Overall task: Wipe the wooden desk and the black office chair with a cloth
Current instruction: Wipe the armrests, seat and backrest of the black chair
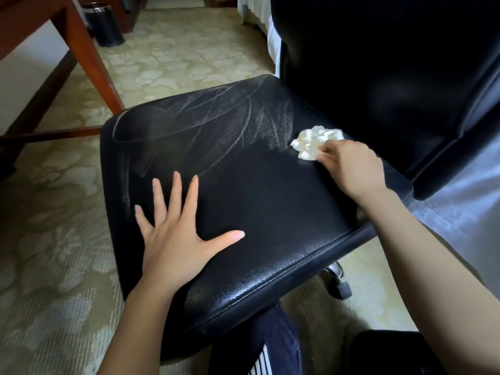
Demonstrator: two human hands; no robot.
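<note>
Now cloth (315, 142) in right hand (351, 169), left hand (178, 239) apart.

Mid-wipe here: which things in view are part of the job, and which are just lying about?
Part of the job: black office chair; crumpled white cloth, gripped by the right hand on the seat; left hand, flat on the seat; wooden desk.
Lying about: black waste bin; patterned carpet.
</note>
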